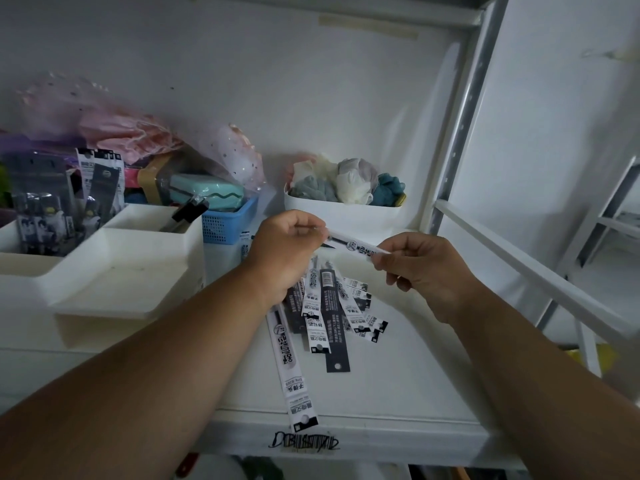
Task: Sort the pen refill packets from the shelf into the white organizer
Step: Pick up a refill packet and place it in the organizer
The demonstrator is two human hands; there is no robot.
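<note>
White shelf (381, 386) against pale wall. One refill packet (356, 244) pinched at both ends by left hand (284, 251) and right hand (426, 268), above loose packet pile (329, 306). White organizer (114, 268) at left. Risk judged: pile nudged off shelf edge by forearm; packet dropped during handover.

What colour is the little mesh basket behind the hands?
Blue. The mesh basket shows in the head view, standing beside the white organizer.
</note>
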